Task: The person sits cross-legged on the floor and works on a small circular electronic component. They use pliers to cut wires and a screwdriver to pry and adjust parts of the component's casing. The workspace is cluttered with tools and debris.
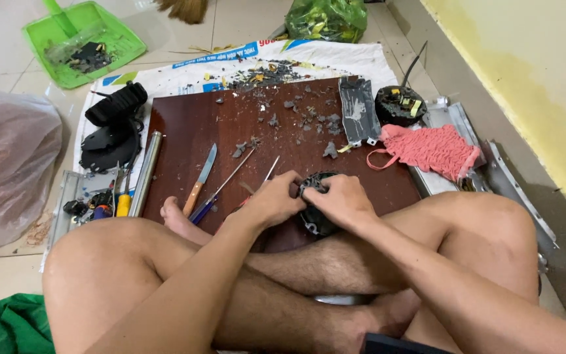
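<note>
Green dustpan point(83, 40) lay far left on the floor; a knife point(202, 178) and screwdriver point(221, 188) rested on the brown board point(230, 124) among grey fragments. Left hand point(274, 200) and right hand point(342, 200) met over the board's near edge, fingers of both curled tight around a round black part point(314, 203) held between them. Pink cloth point(430, 149) lay at right.

Pale tiled floor point(8, 59), yellow wall point(525, 72)
</note>
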